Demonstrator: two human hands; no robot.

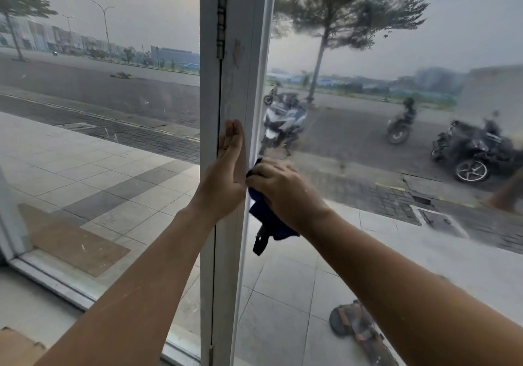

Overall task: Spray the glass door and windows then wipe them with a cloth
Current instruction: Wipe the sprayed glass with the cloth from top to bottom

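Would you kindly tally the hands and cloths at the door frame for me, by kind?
Hands: 2, left hand and right hand
Cloths: 1, blue cloth
Total: 3

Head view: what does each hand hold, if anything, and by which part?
The right hand grips the blue cloth by its bunched upper part; the rest hangs free. The left hand holds nothing, flat against the white frame.
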